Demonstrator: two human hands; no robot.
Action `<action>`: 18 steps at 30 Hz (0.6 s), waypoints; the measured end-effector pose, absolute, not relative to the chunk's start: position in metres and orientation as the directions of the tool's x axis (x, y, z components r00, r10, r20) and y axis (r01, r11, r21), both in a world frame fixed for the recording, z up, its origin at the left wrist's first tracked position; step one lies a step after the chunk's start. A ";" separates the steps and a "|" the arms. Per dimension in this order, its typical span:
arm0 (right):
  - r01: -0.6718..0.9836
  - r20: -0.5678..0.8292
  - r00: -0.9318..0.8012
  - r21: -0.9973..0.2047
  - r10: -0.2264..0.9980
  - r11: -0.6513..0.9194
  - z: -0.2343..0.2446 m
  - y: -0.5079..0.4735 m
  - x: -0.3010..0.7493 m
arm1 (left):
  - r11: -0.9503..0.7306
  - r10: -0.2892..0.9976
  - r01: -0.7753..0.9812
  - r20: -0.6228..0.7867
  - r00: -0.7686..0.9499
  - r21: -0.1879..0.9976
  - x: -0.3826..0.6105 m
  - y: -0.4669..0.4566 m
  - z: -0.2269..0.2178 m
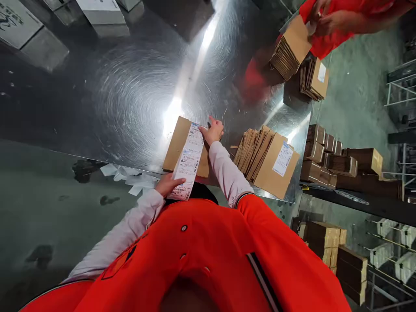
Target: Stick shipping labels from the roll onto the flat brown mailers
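A strip of printed shipping labels [189, 158] runs across a flat brown cardboard box [177, 143] at the table's near edge. My left hand [169, 184] grips the strip's lower end, thumb on top, close to my body. At the strip's upper end, my right hand [214, 131] has its thumb against the label corner and its index finger stretched away from it. Whether a small dark spot between those fingers is an object, I cannot tell. Right of my forearm leans a stack of flattened cardboard boxes [260, 156]; its front one bears a shipping label [282, 159].
The shiny metal table [136, 95] ends close to my waist. White paper scraps [131, 177] hang at its near edge. A co-worker's hands [328, 21] are above more flattened boxes [290, 47] at upper right. Bundled cartons [325, 151] stand on the right; white boxes [100, 11] sit far left.
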State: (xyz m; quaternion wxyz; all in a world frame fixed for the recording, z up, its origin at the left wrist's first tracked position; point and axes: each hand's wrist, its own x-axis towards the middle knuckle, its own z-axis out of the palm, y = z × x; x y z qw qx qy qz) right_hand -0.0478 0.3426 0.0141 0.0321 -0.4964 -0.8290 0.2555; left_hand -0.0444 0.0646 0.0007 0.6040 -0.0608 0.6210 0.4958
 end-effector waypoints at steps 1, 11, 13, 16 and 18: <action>0.792 -0.173 -0.540 -0.434 0.823 0.429 0.013 0.339 -0.048 | 0.522 0.507 -0.661 -0.819 -0.267 0.539 -0.040 0.055 0.002; 0.196 -0.239 -0.965 -0.383 0.108 0.903 0.005 0.244 0.011 | 0.606 0.387 -0.456 -0.742 -0.548 0.652 -0.067 0.010 0.039; 0.254 -0.281 -0.950 -0.445 0.136 0.859 0.011 0.234 0.039 | 0.613 0.347 -0.396 -0.683 -0.643 0.684 -0.090 0.034 0.041; 0.643 -0.339 -0.763 -0.315 0.551 0.698 0.016 0.229 0.072 | 0.654 0.318 -0.265 -0.576 -0.753 0.708 -0.113 0.079 0.037; 0.807 -0.328 -0.591 -0.251 0.737 0.535 0.017 0.228 0.082 | 0.671 0.347 -0.200 -0.541 -0.766 0.714 -0.118 0.103 0.034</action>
